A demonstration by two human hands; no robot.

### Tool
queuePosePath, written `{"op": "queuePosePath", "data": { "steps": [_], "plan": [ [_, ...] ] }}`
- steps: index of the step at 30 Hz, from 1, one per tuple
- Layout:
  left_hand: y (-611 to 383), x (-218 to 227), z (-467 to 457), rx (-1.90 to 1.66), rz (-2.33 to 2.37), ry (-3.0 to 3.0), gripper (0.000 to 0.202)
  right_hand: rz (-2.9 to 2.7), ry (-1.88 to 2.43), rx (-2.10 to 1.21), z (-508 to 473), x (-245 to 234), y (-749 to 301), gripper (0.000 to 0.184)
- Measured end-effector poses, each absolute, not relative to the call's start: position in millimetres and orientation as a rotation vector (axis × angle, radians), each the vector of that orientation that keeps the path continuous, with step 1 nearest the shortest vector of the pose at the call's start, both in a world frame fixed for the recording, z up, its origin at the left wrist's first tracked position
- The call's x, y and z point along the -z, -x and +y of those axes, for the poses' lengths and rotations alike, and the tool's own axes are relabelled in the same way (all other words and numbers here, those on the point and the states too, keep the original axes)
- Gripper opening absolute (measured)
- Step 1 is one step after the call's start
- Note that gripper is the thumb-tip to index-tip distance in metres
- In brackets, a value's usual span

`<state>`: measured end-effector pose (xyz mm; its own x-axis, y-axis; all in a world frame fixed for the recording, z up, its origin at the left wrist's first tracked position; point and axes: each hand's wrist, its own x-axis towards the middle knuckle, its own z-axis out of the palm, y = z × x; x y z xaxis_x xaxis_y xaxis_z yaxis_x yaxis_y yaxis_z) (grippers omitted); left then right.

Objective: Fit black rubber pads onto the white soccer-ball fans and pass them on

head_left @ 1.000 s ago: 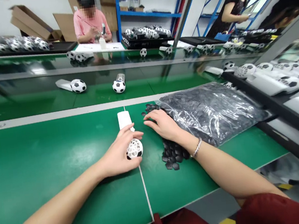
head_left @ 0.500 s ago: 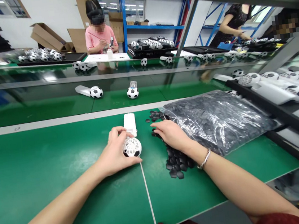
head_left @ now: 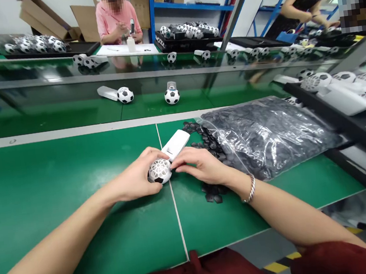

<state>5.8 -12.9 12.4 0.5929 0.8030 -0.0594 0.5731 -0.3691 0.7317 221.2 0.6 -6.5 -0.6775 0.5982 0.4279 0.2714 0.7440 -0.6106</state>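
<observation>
My left hand (head_left: 142,173) is closed round a white, football-patterned fan head (head_left: 159,170) with an open grille on top and black patches on its side. A flat white handle (head_left: 176,144) runs from it toward the upper right, resting on the green table. My right hand (head_left: 195,164) pinches at the ball's right side, fingertips against it. A small dark piece seems to sit between those fingers, mostly hidden. Loose black pentagon pieces (head_left: 214,194) lie beneath and behind my right hand.
A clear bag of black pieces (head_left: 269,135) lies at the right, beside a black tray (head_left: 331,123) of white football-patterned units. Beyond the table's pale edge is a green conveyor (head_left: 76,112) carrying two finished-looking units. A person in pink (head_left: 118,22) works across it.
My right hand has moved left from the loose black pieces to the ball. My left hand has turned the unit, so its handle now slants to the right. The camera view has tilted down.
</observation>
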Motion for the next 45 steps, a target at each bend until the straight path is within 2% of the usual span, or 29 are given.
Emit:
{"op": "queuePosePath", "data": {
  "steps": [10, 15, 22, 26, 31, 38, 41, 45],
  "plan": [
    [-32, 8, -28, -0.813, 1.316, -2.05, 0.024, -2.258, 0.605, -0.692, 6, 14, -210, 0.002],
    [-33, 9, -27, -0.811, 1.348, -2.084, 0.024, -2.203, 0.778, -0.738, 15, 17, -209, 0.025],
    [-30, 8, -29, -0.863, 1.339, -2.05, 0.024, -2.167, 0.874, -0.71, 14, 9, -210, 0.037],
    [-4, -3, 3, -0.916, 1.461, -2.052, 0.03, -2.1, 0.874, -0.628, 9, 0, -219, 0.025],
    [47, -18, 99, -1.062, 1.965, -1.983, 0.042, -2.106, 0.97, -0.582, 8, 0, -230, 0.01],
    [78, 18, 165, -0.993, 2.224, -1.782, 0.066, -2.315, 1.053, -0.566, 10, 14, -232, 0.007],
    [76, 25, 157, -1.067, 2.18, -1.802, 0.061, -2.343, 1.083, -0.542, 13, 18, -233, 0.007],
    [50, 10, 110, -1.229, 2.005, -1.898, 0.034, -2.357, 1.061, -0.509, 14, 19, -233, 0.007]
  ]
}}
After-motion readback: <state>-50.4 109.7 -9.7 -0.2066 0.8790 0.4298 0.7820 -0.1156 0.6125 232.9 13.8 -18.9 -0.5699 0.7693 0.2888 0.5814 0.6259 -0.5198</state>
